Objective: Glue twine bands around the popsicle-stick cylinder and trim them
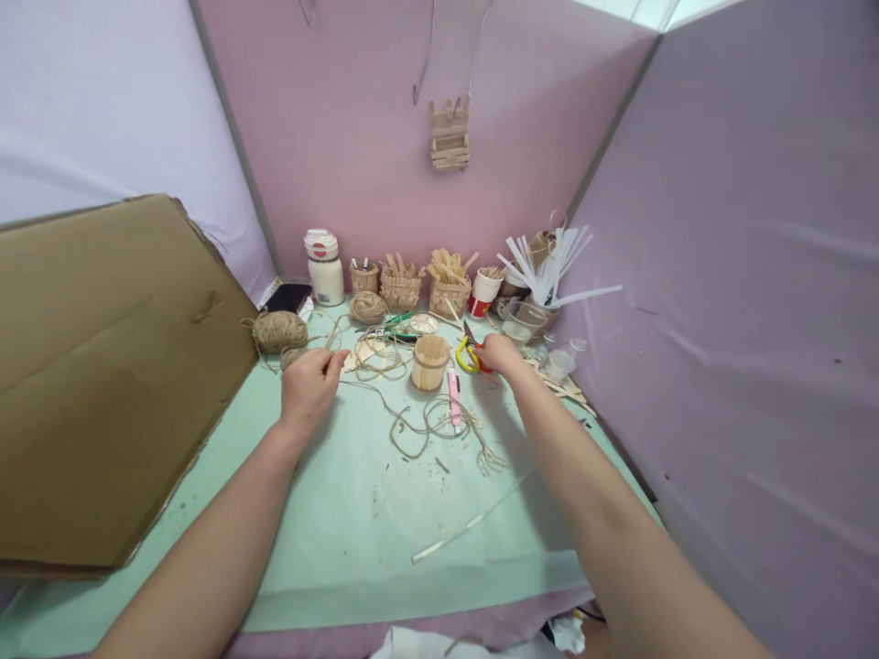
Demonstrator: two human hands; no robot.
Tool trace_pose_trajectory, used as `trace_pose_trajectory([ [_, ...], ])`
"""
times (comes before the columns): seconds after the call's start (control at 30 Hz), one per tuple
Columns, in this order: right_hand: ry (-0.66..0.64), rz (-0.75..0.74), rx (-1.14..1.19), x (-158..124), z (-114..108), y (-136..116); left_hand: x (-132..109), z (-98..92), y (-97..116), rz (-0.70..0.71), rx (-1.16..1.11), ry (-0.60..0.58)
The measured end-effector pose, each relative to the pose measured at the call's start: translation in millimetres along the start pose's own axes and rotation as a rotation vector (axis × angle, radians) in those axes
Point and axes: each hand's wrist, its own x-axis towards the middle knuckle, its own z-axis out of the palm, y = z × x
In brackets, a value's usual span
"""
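Observation:
My left hand (308,389) is closed in a pinch, with a strand of jute twine (367,386) running from it across the table. My right hand (500,355) is on the scissors (467,355), its fingers closed at the red handle; the yellow handle loop shows and the blades point away. Between my hands stands a small round pot of wooden sticks (430,363) with twine about its upper part. A pink utility knife (454,399) lies just right of it. Nearer to me, loose twine (410,450) lies in loops with a frayed end.
A large cardboard sheet (116,384) leans at left by a twine ball (280,331). Along the back stand a white bottle (325,275), baskets of sticks (401,293), a red-white cup (484,295) and white glue sticks (549,270). A clear strip (446,543) lies in front.

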Motion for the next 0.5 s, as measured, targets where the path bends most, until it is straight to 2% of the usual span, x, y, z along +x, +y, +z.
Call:
trace_pose_trajectory([
  [0.1, -0.070, 0.042, -0.040, 19, 13, -9, 0, -0.3, -3, 0.012, 0.006, 0.005],
  [0.27, -0.123, 0.099, -0.059, 33, 26, -11, 0, -1.0, -6, 0.002, 0.032, -0.006],
  [0.4, -0.088, 0.114, -0.053, 37, 24, -12, 1, 1.0, -7, -0.002, 0.031, -0.018],
  [0.5, 0.001, 0.027, -0.025, 35, 12, -11, 1, 3.0, -9, -0.013, 0.036, -0.038],
])
